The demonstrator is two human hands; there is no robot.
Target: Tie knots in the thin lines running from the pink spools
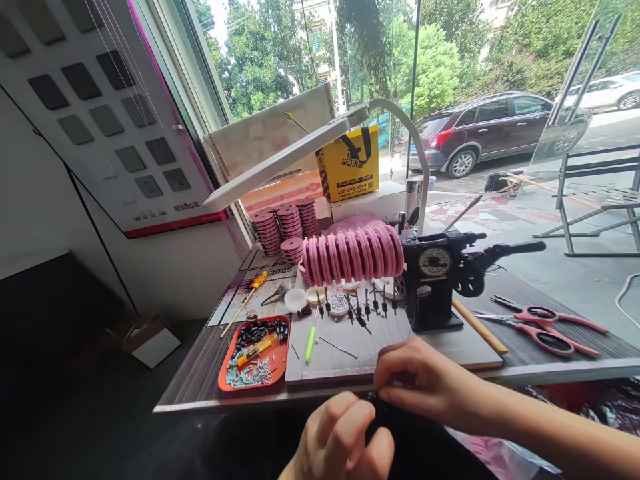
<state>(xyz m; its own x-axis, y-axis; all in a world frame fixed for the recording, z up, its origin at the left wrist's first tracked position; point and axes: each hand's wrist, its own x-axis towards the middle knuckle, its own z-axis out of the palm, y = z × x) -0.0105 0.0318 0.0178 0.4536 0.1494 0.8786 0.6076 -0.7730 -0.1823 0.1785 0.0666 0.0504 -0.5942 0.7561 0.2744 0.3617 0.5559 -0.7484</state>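
My left hand (pixel 343 437) is curled closed just below the table's front edge. My right hand (pixel 417 380) pinches at a small dark thing between the two hands, too hidden to name. Both hands meet at the front edge of a white work board (pixel 470 347) with thin lines running across it. Behind the board stands a row of pink spools (pixel 353 255) next to a black hand-crank winder (pixel 435 280). Several small black pegs (pixel 367 307) stand on the board.
An orange tray (pixel 279 363) of small beads and a yellow tube lies at the left. Red-handled scissors (pixel 545 330) lie at the right, a wooden stick (pixel 480 327) beside the winder. A white desk lamp (pixel 290 160) arches overhead. Stacked pink discs (pixel 285 227) and a yellow box (pixel 347 167) stand behind.
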